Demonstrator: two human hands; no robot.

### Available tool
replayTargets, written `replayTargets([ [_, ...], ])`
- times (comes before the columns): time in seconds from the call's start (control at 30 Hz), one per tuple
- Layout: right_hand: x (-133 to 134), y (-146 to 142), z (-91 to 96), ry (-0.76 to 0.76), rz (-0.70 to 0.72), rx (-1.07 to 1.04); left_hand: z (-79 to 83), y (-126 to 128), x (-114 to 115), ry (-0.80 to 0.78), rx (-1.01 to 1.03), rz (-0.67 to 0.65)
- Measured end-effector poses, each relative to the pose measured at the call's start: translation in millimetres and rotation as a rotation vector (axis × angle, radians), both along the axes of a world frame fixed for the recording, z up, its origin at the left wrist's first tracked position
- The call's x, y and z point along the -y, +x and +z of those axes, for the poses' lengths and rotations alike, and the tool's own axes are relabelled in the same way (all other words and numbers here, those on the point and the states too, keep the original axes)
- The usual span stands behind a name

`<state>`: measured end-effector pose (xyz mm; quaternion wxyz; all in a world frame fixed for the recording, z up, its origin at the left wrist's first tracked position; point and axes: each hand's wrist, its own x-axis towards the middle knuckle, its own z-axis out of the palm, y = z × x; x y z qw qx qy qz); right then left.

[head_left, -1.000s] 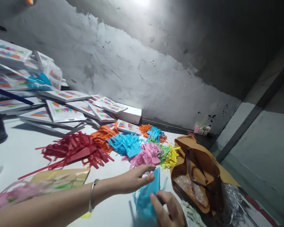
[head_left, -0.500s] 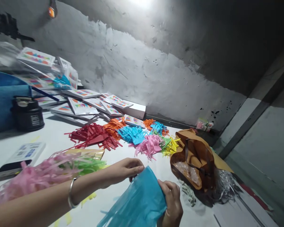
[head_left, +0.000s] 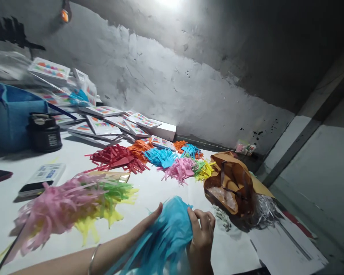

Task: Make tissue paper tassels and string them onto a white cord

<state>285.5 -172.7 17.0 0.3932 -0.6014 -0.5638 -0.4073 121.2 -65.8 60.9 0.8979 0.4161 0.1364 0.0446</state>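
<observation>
Right hand (head_left: 202,232) clamped on blue tissue (head_left: 174,223) edge, left grip (head_left: 146,225) too hidden to tell, white tabletop (head_left: 192,194) between tissue and bag (head_left: 241,165)

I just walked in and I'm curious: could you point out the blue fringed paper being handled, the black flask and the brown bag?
Blue fringed paper (head_left: 175,223), head view: the middle of its bunch.
Black flask (head_left: 44,134), head view: the side of its body.
Brown bag (head_left: 226,157), head view: the upper back wall.

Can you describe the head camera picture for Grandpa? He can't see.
A person's right hand grips a blue fringed bundle over a white table, the left hand against it, partly hidden. Colourful fringes lie around, with a brown bag to the right.
</observation>
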Motion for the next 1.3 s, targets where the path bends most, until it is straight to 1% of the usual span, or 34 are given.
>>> replayTargets([
  [0.07,2.8,7.1,-4.1,-0.031,-0.045,0.071,-26.7,5.5,8.8,-0.106,-0.022,-0.037],
  [0.13,8.9,17.2,-5.9,-0.059,-0.087,0.128,-49.3,12.6,17.9,-0.196,-0.045,-0.115],
  [0.2,19.5,30.4,-2.5,-0.083,-0.125,0.162,-61.8,21.3,30.2,-0.216,-0.001,-0.175],
  [0.27,35.5,45.9,7.6,-0.103,-0.177,0.186,-62.5,30.5,44.5,-0.215,0.077,-0.182],
  [0.37,66.6,67.5,30.4,-0.094,-0.290,0.208,-48.9,37.7,57.8,-0.163,0.119,-0.207],
  [0.43,85.2,74.6,41.1,-0.051,-0.397,0.240,-38.8,32.9,54.2,-0.060,0.049,-0.183],
  [0.47,91.4,74.6,42.3,-0.037,-0.435,0.262,-35.1,27.0,47.9,0.007,0.005,-0.164],
  [0.5,94.4,72.0,39.6,-0.039,-0.450,0.283,-32.6,19.1,39.1,0.070,-0.041,-0.147],
  [0.53,94.1,67.0,33.0,-0.062,-0.434,0.294,-31.0,9.2,28.1,0.109,-0.074,-0.131],
  [0.6,83.2,50.6,9.2,-0.167,-0.319,0.285,-30.0,-14.8,1.4,0.161,-0.117,-0.084],
  [0.67,62.7,29.0,-22.9,-0.289,-0.159,0.253,-30.2,-42.9,-28.4,0.272,-0.183,-0.001],
  [0.73,39.5,6.6,-54.8,-0.369,-0.024,0.227,-31.6,-72.6,-57.2,0.413,-0.318,0.073],
  [0.77,29.1,-3.4,-68.7,-0.397,0.027,0.221,-33.4,-86.9,-69.6,0.526,-0.401,0.134],
  [0.8,20.3,-12.0,-80.7,-0.417,0.065,0.214,-36.3,-100.0,-79.7,0.680,-0.481,0.216],
  [0.87,8.3,-24.3,-98.9,-0.451,0.116,0.200,-46.7,-119.3,-89.8,1.098,-0.581,0.446],
  [0.9,5.1,-28.0,-105.6,-0.470,0.129,0.190,-54.5,-124.2,-88.7,1.327,-0.576,0.563],
  [0.93,3.4,-30.5,-110.8,-0.492,0.140,0.184,-63.7,-125.2,-83.6,1.540,-0.524,0.642],
  [0.97,3.0,-32.1,-114.9,-0.507,0.137,0.170,-74.1,-122.4,-74.7,1.719,-0.444,0.668],
  [1.0,3.6,-33.0,-117.8,-0.517,0.127,0.152,-84.9,-116.3,-63.1,1.847,-0.329,0.641],
  [1.03,5.0,-33.6,-119.9,-0.525,0.115,0.137,-95.4,-107.7,-50.0,1.931,-0.196,0.568],
  [1.07,7.1,-33.8,-121.1,-0.532,0.104,0.127,-105.1,-97.4,-36.8,1.956,-0.112,0.461],
  [1.13,12.7,-33.3,-122.0,-0.556,0.109,0.138,-119.5,-76.5,-15.4,1.935,-0.060,0.322],
  [1.2,19.6,-32.3,-122.1,-0.602,0.138,0.158,-126.6,-60.8,-5.3,1.892,-0.058,0.268],
  [1.3,30.2,-32.5,-121.9,-0.612,0.141,0.090,-126.5,-52.1,-6.5,1.846,-0.042,0.243],
])
